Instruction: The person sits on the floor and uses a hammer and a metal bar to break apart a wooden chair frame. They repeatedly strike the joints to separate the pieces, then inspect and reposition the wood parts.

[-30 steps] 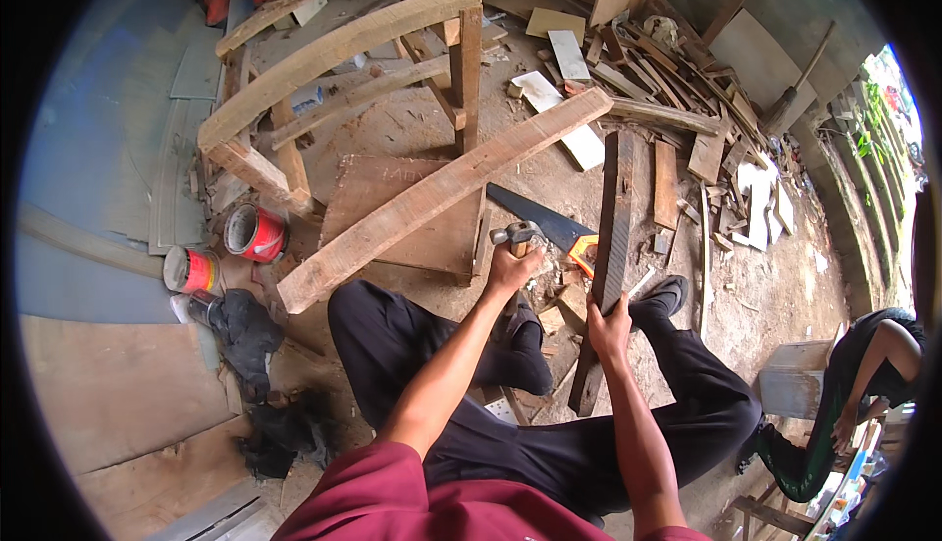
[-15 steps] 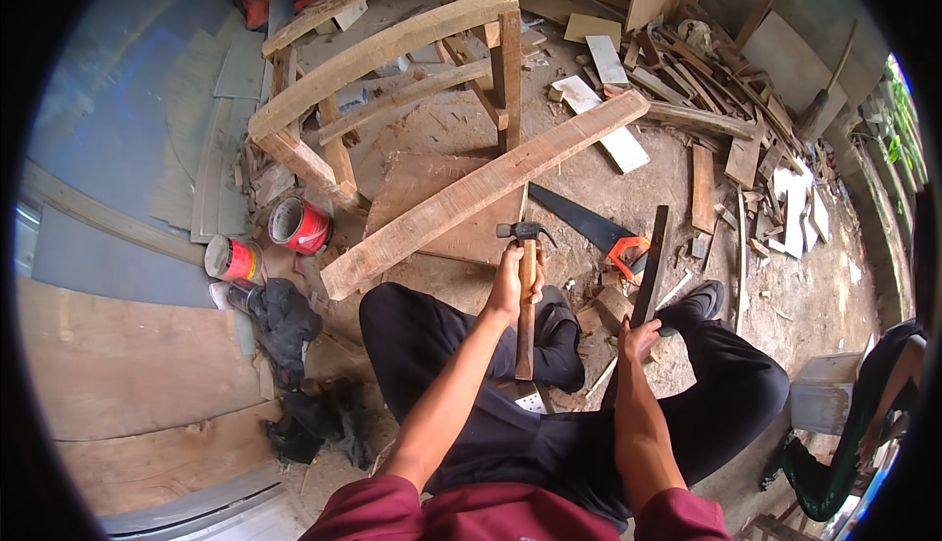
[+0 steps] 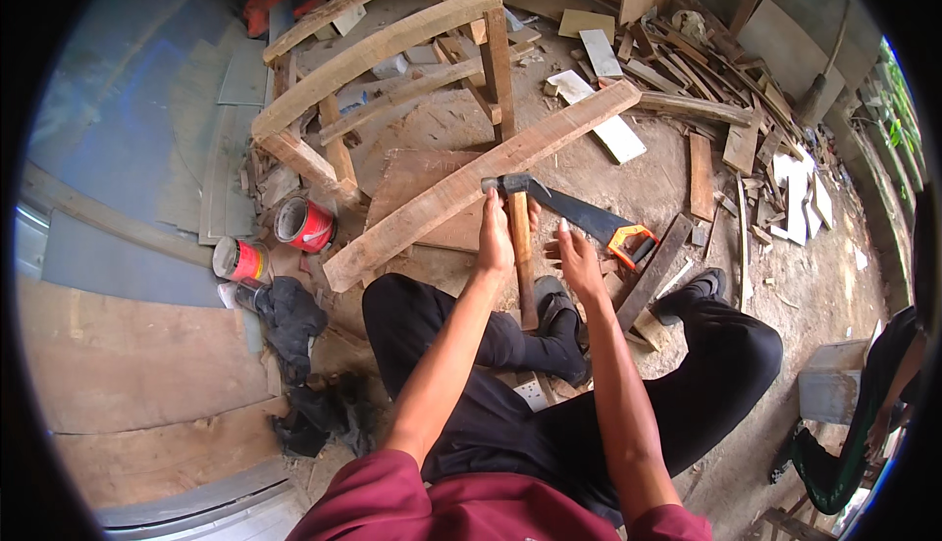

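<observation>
My left hand (image 3: 498, 237) is closed round a claw hammer (image 3: 521, 257), just below its dark metal head. The wooden handle hangs down between my legs. A little to the right, my right hand (image 3: 577, 261) is empty, its fingers apart and close to the hammer. Beside that hand, a dark wooden strip (image 3: 655, 271) lies slanting near my right foot. Beyond both hands is a handsaw (image 3: 589, 219) with an orange and black handle. A long wooden beam (image 3: 481, 186) runs diagonally in front of me, over a brown board (image 3: 392, 183).
A wooden frame (image 3: 378, 55) stands at the far left. Two red paint cans (image 3: 312, 228) and dark cloth (image 3: 292, 320) are on the left. Scrap wood (image 3: 692, 75) is heaped at the far right. Another person's arm (image 3: 900, 381) and a grey bin (image 3: 826, 396) show at the right edge.
My right hand has let go of the dark wooden strip and moved left toward the hammer. My left hand has raised the hammer slightly farther from me.
</observation>
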A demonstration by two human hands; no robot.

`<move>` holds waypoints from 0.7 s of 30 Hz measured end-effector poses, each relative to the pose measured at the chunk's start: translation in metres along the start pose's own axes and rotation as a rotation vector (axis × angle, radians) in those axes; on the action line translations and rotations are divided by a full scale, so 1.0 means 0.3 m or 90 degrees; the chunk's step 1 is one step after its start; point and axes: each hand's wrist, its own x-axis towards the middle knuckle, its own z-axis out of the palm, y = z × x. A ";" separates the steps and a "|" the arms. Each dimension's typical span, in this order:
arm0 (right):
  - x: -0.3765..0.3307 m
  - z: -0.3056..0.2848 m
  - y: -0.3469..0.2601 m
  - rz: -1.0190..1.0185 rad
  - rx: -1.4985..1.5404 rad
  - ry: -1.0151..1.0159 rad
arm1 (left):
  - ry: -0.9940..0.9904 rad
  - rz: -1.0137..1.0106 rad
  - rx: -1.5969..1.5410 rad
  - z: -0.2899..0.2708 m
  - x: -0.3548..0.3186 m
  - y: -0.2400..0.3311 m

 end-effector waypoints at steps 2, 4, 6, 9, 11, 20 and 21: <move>-0.048 0.066 -0.084 -0.016 0.089 -0.156 | 0.030 0.026 -0.021 0.016 0.032 0.038; -0.081 0.122 -0.130 0.002 0.052 -0.210 | 0.061 0.024 -0.006 0.010 0.046 0.077; -0.112 0.171 -0.147 -0.055 -0.021 -0.107 | 0.059 0.035 0.258 -0.073 0.056 0.128; -0.081 0.153 -0.006 -0.074 -0.066 0.052 | 0.033 -0.090 0.490 -0.194 0.083 0.196; -0.087 0.138 0.045 0.004 -0.125 0.126 | 0.093 0.015 0.600 -0.320 0.110 0.204; -0.108 -0.020 0.235 0.203 -0.236 0.275 | 0.049 0.090 1.245 -0.414 0.200 0.063; -0.120 -0.019 0.232 0.215 -0.250 0.278 | 0.035 0.083 1.244 -0.420 0.208 0.054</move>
